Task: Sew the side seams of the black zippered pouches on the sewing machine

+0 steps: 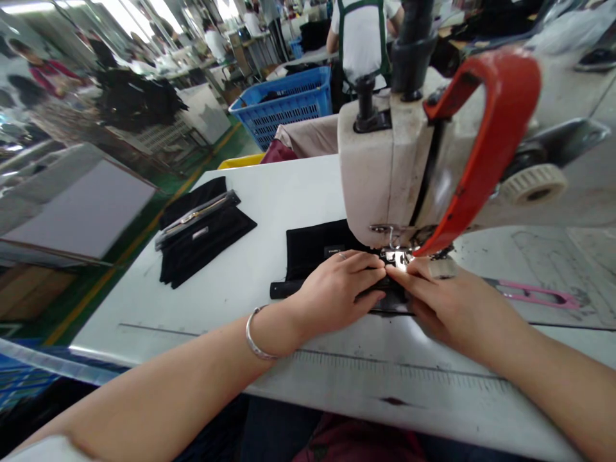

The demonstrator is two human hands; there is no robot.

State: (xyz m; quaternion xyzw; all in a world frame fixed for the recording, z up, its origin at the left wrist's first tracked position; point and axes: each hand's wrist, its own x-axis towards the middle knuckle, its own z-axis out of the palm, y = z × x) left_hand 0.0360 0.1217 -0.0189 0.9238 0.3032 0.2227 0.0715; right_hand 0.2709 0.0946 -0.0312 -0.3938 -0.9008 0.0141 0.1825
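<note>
A black fabric piece (310, 247) with a small label lies on the white sewing table, its right part under the sewing machine's presser foot (397, 258). A narrow black strip (283, 290) runs along its near edge. My left hand (344, 282) grips the fabric just left of the foot, fingers bent over it and thumb nearer me. My right hand (445, 298) is closed on the fabric's near right side, fingertips close to the foot and partly hidden by the machine. The two hands' fingertips almost meet in front of the needle area, which is lit.
The sewing machine head (370, 173) with a red curved guard (510, 109) stands over the right side. Several black pieces (205, 234) lie at the table's left. Pink thread snips (539, 294) rest at right. A blue crate (289, 102) and people are beyond.
</note>
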